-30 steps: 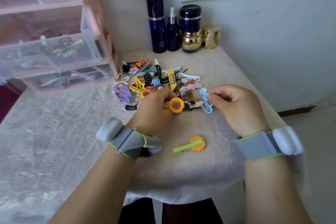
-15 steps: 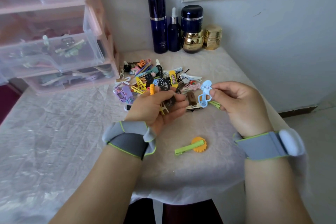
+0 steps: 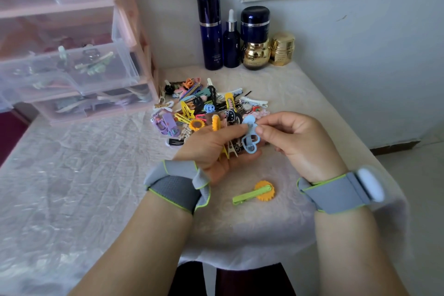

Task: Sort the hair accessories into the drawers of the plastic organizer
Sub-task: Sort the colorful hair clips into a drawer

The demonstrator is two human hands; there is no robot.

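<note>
My left hand point(image 3: 212, 145) lies palm up above the table and holds several hair clips point(image 3: 224, 136) under its thumb, among them a yellow one and a black cartoon one. My right hand point(image 3: 295, 138) pinches a light blue clip point(image 3: 249, 140) and sets it against the bunch in the left palm. Behind both hands lies the colourful pile of hair accessories point(image 3: 204, 103). A green clip with an orange sunflower point(image 3: 255, 192) lies alone on the cloth near me. The pink plastic organizer point(image 3: 125, 21) stands at the far left, its clear drawers partly pulled out with clips inside.
Blue bottles point(image 3: 209, 31) and gold jars point(image 3: 281, 48) stand at the back against the wall. The table point(image 3: 72, 163) wears a white crinkled cloth; its right edge drops off near my right wrist.
My left hand turned palm up with its clips and came closer. My right hand lifted the light blue clip out of the pile and brought it left onto the left palm.
</note>
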